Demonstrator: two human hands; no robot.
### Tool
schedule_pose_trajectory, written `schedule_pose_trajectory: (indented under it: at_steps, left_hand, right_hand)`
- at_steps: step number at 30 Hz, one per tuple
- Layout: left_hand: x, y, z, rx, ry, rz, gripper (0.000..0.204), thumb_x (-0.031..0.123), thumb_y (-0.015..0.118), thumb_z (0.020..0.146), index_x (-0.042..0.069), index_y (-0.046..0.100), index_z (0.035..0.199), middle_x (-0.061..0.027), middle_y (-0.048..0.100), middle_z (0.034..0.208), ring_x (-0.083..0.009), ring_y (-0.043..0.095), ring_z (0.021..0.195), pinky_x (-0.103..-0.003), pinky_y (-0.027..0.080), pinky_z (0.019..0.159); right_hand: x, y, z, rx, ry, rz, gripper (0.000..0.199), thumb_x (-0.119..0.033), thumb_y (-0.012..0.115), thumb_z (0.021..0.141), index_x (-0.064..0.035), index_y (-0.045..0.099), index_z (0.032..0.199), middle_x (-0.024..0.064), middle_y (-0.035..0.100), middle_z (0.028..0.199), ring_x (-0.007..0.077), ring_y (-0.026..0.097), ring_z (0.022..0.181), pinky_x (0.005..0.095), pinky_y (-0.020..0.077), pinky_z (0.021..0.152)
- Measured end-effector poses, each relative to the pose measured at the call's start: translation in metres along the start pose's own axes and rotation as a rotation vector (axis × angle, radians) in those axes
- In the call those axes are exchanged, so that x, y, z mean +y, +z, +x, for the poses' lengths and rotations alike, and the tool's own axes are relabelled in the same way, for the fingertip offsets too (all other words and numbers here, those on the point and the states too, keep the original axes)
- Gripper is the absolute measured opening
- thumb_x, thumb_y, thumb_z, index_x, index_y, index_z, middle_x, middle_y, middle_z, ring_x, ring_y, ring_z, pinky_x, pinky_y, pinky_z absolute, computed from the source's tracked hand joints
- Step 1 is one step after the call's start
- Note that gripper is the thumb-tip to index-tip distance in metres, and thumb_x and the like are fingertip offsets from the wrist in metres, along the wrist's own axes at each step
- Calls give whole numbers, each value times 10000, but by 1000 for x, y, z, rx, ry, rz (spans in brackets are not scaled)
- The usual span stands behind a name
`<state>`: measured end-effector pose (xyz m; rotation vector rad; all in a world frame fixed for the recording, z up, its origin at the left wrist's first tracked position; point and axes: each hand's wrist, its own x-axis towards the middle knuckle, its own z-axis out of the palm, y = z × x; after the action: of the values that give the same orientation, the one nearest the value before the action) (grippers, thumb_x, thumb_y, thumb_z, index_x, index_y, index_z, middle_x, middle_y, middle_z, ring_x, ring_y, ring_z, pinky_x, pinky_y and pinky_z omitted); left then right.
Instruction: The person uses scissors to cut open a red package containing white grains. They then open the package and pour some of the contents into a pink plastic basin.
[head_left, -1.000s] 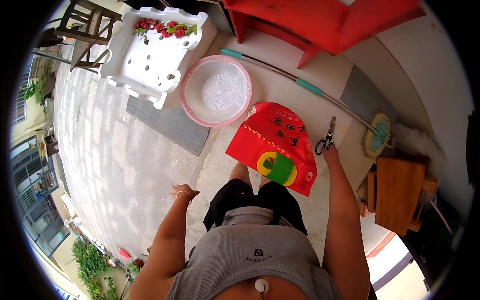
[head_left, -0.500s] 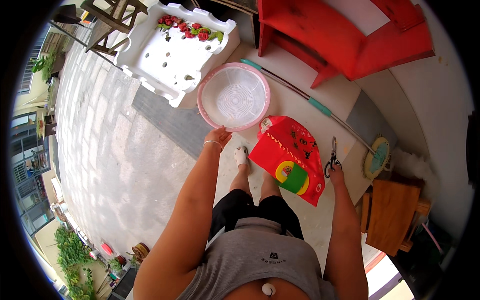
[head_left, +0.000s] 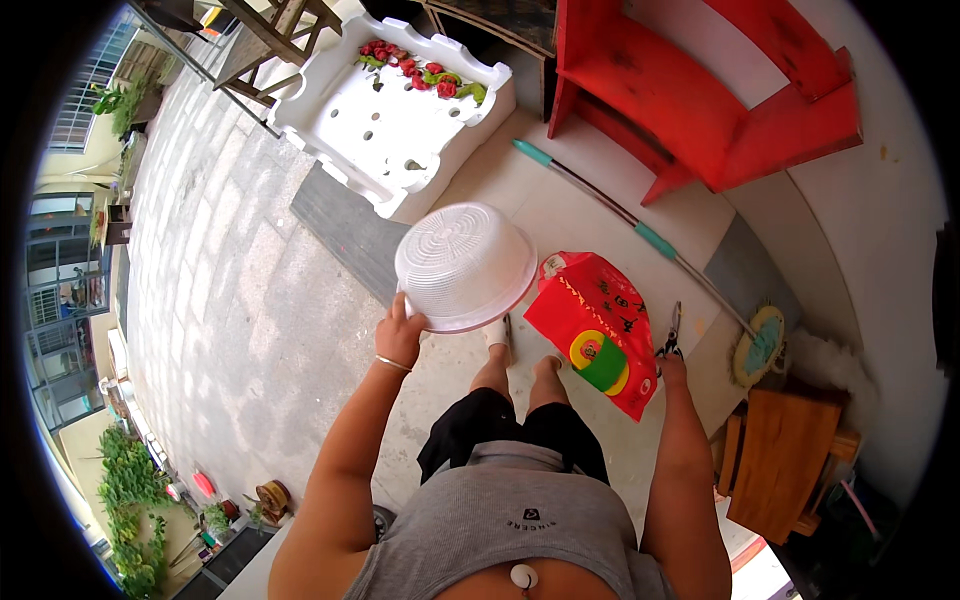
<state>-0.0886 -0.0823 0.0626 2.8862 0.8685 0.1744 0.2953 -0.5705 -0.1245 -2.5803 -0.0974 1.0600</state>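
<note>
My left hand (head_left: 399,335) grips the rim of a white plastic colander (head_left: 455,265) with a pink edge. The colander is tipped over, its perforated base facing up and its mouth toward the floor. My right hand (head_left: 673,369) is closed on the dark handles of a pair of scissors (head_left: 675,325), blades pointing away from me. Beside the scissors is a red printed bag (head_left: 598,325) with a green and yellow patch. Its edge comes close to my right hand; I cannot tell whether my fingers touch it.
A white foam box (head_left: 345,125) holds red and green peppers (head_left: 445,88) along its far side. A red wooden bench (head_left: 690,100) stands at the far right. A long-handled mop (head_left: 655,240) lies on the floor, and a wooden stool (head_left: 785,450) is at the right.
My left hand has turned the colander over, from mouth up to base up, and drawn it nearer me. My right hand still holds the scissors. The view has shifted slightly.
</note>
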Motion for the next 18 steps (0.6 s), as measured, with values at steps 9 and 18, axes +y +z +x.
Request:
schedule_pose_trajectory:
  at_steps: [9, 18]
  left_hand:
    - [-31, 6, 35, -213, -842, -1086, 83, 130, 638, 894, 65, 598, 925, -78, 667, 832, -207, 654, 651, -328, 466, 528]
    - [8, 121, 77, -367, -1318, -1807, 134, 145, 552, 958, 60, 544, 1061, -72, 629, 826, -191, 638, 681, -291, 514, 600]
  right_hand:
    - [63, 15, 45, -28, -326, -664, 260, -260, 605, 859, -19, 689, 911, 158, 614, 797, 286, 631, 819, 366, 479, 715]
    - [67, 31, 49, -267, 149, 523, 229, -213, 639, 851, -20, 656, 975, 117, 633, 952, 263, 621, 896, 385, 510, 793]
